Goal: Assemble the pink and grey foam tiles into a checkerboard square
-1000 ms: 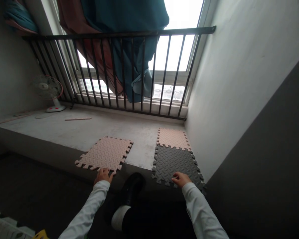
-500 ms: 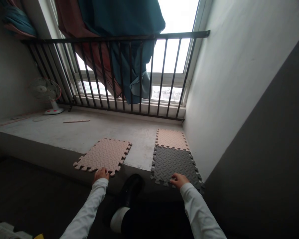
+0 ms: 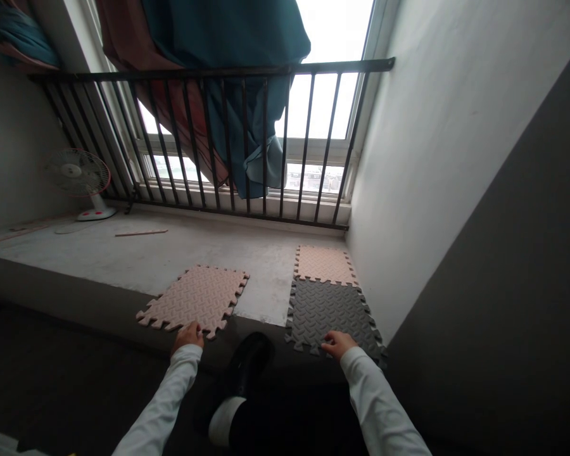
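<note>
Head view — left hand (image 3: 187, 335) lies on the near edge of the pink mat (image 3: 194, 299), right hand (image 3: 338, 344) likewise on the grey mat (image 3: 330, 311) — whether either grips, I cannot tell

Black metal railing (image 3: 247, 139) across bright window (image 3: 332, 95). Teal cloth (image 3: 237, 38) and reddish cloth (image 3: 171, 95) hanging behind its bars. Small white fan (image 3: 78, 183) far left on concrete ledge (image 3: 123, 250); nearby, thin strip (image 3: 141, 233), possibly wood. White wall (image 3: 456, 126) on right.

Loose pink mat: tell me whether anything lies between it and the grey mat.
Nothing visible does. Only bare ledge separates the loose pink mat under the left hand from the grey mat under the right hand.
</note>
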Demonstrator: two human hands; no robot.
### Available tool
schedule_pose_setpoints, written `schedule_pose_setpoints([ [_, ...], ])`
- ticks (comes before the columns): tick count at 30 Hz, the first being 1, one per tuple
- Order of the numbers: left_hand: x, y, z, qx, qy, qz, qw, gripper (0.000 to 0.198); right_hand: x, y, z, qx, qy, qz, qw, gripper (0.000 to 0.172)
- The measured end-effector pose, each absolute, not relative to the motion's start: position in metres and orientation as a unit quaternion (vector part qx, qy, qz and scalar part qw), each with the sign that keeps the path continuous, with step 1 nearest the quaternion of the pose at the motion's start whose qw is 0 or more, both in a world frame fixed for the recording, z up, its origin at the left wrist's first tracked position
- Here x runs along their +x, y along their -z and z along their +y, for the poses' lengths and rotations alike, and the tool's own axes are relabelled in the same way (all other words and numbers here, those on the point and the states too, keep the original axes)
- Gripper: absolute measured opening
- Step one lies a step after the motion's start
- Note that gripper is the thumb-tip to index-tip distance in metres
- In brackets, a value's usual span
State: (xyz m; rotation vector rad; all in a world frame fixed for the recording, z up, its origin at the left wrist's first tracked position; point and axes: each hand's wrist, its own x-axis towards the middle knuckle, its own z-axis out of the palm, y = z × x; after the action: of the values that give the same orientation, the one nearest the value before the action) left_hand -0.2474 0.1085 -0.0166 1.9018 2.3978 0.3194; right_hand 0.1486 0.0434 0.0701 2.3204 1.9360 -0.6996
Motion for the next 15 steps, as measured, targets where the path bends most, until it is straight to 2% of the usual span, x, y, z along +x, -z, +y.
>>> schedule_pose_setpoints([
  [5,-0.249,0.012,0.111,0.619,-0.062,0.781,0.057,0.011,0.155,-0.065,0.055,0.766,0.212,0.604,0.059,0.036],
  [9,-0.242,-0.002,0.127,0.544,-0.052,0.837,0.004,0.027,0.165,-0.070,0.065,0.803,0.208,0.552,0.087,0.044],
  [11,-0.227,-0.013,0.139,0.574,-0.086,0.814,-0.004,0.031,0.172,-0.072,0.069,0.819,0.207,0.526,0.102,0.052],
  [15,-0.169,-0.034,0.163,0.672,-0.158,0.721,0.060,0.035,0.187,-0.063,0.075,0.849,0.195,0.479,0.111,0.078],
])
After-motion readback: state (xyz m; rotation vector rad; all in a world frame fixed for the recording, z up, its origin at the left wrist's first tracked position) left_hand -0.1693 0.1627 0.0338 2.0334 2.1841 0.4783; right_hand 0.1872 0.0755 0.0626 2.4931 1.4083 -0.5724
